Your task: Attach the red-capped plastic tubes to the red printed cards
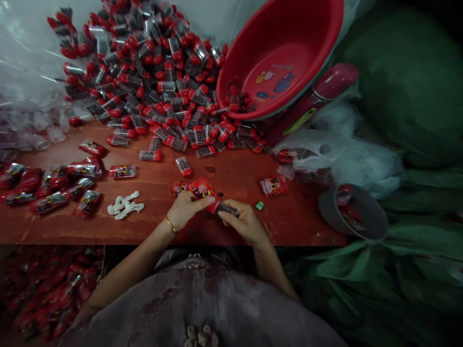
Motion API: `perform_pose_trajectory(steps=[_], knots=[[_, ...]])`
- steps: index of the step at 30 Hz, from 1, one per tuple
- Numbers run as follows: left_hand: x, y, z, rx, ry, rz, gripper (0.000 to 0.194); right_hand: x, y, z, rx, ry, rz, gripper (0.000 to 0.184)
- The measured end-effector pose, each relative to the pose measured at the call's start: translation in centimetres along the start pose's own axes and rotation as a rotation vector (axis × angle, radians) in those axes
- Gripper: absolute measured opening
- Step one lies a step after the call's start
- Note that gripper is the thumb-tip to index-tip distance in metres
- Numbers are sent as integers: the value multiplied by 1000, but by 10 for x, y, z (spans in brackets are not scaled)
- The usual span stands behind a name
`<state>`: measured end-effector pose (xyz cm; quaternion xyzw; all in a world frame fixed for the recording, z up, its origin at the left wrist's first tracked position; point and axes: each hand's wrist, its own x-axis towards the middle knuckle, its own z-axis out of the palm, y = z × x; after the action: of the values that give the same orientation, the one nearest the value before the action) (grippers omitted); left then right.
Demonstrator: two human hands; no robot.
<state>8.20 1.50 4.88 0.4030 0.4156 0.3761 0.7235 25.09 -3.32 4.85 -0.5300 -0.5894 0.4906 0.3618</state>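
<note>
In the head view, we work just inside the near edge of the red surface (pixel 159 231), bare surface to either side. Our left hand (pixel 188 208) angles inward, pinching a red packet (pixel 203 189); our right hand (pixel 243 219) grips a dark tube (pixel 227 209) against it. Beyond, the capsule heap (pixel 152 72) and tilted basin (pixel 285 53) block the far side.
</note>
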Motion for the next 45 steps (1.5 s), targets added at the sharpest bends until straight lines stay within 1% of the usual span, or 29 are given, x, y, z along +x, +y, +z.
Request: perform_pose_trajectory(steps=[2, 5, 7, 8, 10, 11, 13, 16, 17, 19, 23, 25, 27, 29, 31, 33, 35, 37, 38, 40, 43, 45], knots=[[0, -5, 3, -44, 39, -37, 35, 3, 4, 8, 38, 49, 16, 19], [2, -13, 5, -102, 184, -90, 40, 9, 11, 23, 60, 184, 30, 21], [3, -15, 5, -152, 260, -110, 41, 11, 15, 31, 104, 206, 45, 23], [3, -16, 5, -188, 273, -108, 41, 12, 16, 33, 149, 188, 60, 24], [3, -15, 4, -259, 269, -81, 39, 13, 16, 35, 250, 128, 90, 27], [3, -15, 4, -283, 262, -65, 38, 13, 15, 35, 278, 121, 96, 27], [1, -17, 6, -299, 217, -52, 35, 13, 12, 35, 261, 172, 84, 26], [-1, -20, 10, -261, 97, -52, 35, 13, 6, 38, 147, 305, 48, 23], [-2, -21, 11, -243, 76, -40, 36, 13, 4, 40, 126, 331, 42, 22], [-2, -20, 10, -216, 96, -3, 36, 14, 4, 43, 123, 339, 32, 22], [0, -18, 4, -244, 195, 49, 38, 13, 7, 48, 134, 305, 0, 22], [0, -20, 4, -259, 177, 40, 38, 13, 7, 49, 114, 331, -7, 21], [-1, -24, 6, -257, 119, 25, 38, 14, 7, 51, 112, 351, 2, 21], [-4, -25, 8, -243, 87, 21, 39, 15, 5, 52, 156, 332, 18, 22], [-5, -21, 8, -222, 94, 22, 38, 16, 3, 52, 214, 300, 26, 23], [-5, -14, 7, -239, 142, 45, 37, 15, 3, 52, 212, 290, 9, 24], [-3, -6, 5, -293, 215, 71, 38, 14, 3, 53, 129, 306, -19, 24], [-1, -2, 4, -337, 267, 67, 37, 11, 4, 54, 42, 324, -44, 23], [-1, -1, 5, -346, 267, 55, 35, 10, 4, 55, 20, 330, -48, 23], [-1, 0, 8, -359, 229, 29, 33, 8, 4, 57, 32, 338, -41, 23], [-3, -2, 14, -363, 151, -14, 34, 9, 1, 61, 137, 326, -12, 26], [-5, -3, 18, -346, 107, -54, 39, 10, -1, 64, 213, 322, 14, 29]])
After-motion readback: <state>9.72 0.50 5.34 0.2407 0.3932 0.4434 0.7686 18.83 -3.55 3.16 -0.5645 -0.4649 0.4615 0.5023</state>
